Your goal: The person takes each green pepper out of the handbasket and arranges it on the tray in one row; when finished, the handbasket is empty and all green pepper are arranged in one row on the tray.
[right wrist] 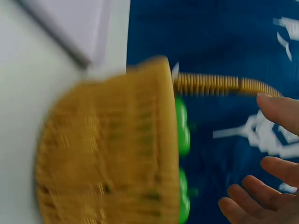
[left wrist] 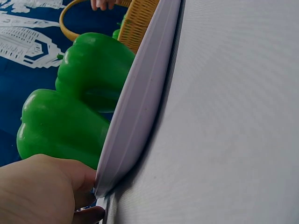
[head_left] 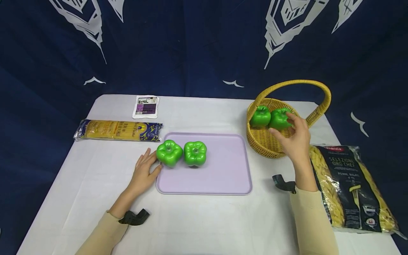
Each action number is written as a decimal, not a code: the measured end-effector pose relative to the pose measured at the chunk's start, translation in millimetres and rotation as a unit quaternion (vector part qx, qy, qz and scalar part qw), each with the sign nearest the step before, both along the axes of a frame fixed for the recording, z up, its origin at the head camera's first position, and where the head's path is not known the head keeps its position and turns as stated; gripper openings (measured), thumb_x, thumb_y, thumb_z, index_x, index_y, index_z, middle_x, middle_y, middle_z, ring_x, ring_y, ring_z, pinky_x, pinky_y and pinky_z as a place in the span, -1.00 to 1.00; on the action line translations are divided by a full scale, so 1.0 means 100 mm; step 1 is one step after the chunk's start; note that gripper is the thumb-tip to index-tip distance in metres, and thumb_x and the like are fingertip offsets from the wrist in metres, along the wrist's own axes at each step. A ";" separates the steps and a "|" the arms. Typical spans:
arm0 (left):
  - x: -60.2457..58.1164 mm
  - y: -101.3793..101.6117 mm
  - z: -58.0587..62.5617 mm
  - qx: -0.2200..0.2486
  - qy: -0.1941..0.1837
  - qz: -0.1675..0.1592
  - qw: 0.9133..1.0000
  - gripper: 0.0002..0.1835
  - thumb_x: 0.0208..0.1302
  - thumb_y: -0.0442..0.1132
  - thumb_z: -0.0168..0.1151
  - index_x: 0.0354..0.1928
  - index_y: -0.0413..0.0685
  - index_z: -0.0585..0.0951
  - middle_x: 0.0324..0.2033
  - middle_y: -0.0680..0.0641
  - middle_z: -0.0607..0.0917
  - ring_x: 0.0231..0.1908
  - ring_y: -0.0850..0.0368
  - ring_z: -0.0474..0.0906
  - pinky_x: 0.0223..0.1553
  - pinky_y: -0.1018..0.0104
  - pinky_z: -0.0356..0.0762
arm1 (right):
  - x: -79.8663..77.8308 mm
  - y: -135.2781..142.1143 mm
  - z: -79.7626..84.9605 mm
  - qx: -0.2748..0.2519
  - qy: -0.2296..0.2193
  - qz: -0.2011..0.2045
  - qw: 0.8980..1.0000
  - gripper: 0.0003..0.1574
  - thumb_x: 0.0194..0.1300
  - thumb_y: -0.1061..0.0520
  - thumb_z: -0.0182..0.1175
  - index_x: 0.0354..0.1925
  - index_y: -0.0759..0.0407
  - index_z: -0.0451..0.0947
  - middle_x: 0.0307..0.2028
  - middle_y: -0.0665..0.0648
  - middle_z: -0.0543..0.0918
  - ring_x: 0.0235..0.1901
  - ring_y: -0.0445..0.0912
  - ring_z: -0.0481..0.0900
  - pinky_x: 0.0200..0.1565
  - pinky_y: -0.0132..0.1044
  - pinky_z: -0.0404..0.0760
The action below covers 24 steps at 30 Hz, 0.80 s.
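Two green bell peppers stand side by side on a lilac tray (head_left: 223,173) in the head view, a left one (head_left: 169,153) and a right one (head_left: 195,153). My left hand (head_left: 142,176) rests at the tray's left edge, its relaxed fingertips right at the left pepper. Over the yellow wicker basket (head_left: 266,144) hovers my right hand (head_left: 296,138), fingers spread and holding nothing. Inside the basket lie two more green peppers, one at the left (head_left: 260,117) and one nearer my fingers (head_left: 278,119). The right wrist view shows that hand (right wrist: 266,186) above the rim, apart from the peppers.
A long pasta packet (head_left: 114,130) lies left of the tray, with a small white packet (head_left: 146,107) bearing a purple label behind it. The large penne bag (head_left: 350,191) is beside my right forearm. The basket's tall handle (head_left: 293,82) arches over its opening.
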State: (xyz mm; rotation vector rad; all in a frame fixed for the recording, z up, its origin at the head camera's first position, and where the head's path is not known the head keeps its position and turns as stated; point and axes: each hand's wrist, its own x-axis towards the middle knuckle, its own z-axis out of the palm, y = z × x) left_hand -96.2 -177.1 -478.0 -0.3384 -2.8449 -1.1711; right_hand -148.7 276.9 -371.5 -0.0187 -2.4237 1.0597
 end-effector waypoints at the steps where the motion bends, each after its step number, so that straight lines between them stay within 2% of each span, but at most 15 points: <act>1: 0.00 0.00 0.00 0.001 0.000 0.000 1.000 -0.43 0.33 -0.26 0.16 0.34 -0.32 0.37 0.37 -0.31 0.36 0.50 -0.29 -0.05 0.49 -0.23 -0.28 | -0.03 0.06 0.02 -0.004 0.001 -0.019 1.000 -0.13 0.07 0.23 0.47 0.31 0.32 0.35 0.17 0.34 0.43 0.20 0.15 0.44 0.22 -0.29 0.53; 4: 0.00 0.00 0.00 0.001 0.001 -0.001 1.000 -0.43 0.33 -0.26 0.16 0.34 -0.32 0.37 0.37 -0.31 0.36 0.49 -0.29 -0.04 0.48 -0.23 -0.27 | -0.11 0.20 0.04 -0.014 -0.005 -0.059 0.998 -0.10 0.10 0.19 0.45 0.36 0.25 0.31 0.24 0.29 0.40 0.25 0.11 0.42 0.29 -0.09 0.48; 9: 0.00 0.00 0.00 -0.004 -0.001 0.001 1.000 -0.43 0.33 -0.25 0.15 0.34 -0.32 0.37 0.37 -0.30 0.36 0.49 -0.29 -0.04 0.49 -0.23 -0.27 | -0.24 0.35 0.05 -0.030 -0.038 -0.091 0.995 -0.06 0.16 0.10 0.40 0.43 0.11 0.23 0.35 0.22 0.33 0.33 0.09 0.36 0.33 -0.03 0.40; 13: 0.00 0.00 0.01 -0.005 -0.005 0.003 1.000 -0.43 0.33 -0.25 0.15 0.34 -0.33 0.36 0.37 -0.30 0.36 0.49 -0.29 -0.04 0.49 -0.23 -0.27 | -0.33 0.39 0.03 -0.035 -0.064 -0.093 0.993 -0.04 0.20 0.05 0.37 0.46 0.09 0.17 0.40 0.20 0.27 0.39 0.07 0.30 0.36 -0.02 0.38; 24: 0.00 0.00 0.00 -0.004 -0.006 0.004 1.000 -0.43 0.33 -0.26 0.16 0.35 -0.31 0.36 0.37 -0.30 0.36 0.50 -0.28 -0.05 0.49 -0.22 -0.28 | -0.48 0.41 -0.08 -0.039 -0.090 -0.078 0.992 -0.01 0.21 0.08 0.36 0.47 0.20 0.12 0.43 0.31 0.21 0.41 0.19 0.26 0.39 0.01 0.34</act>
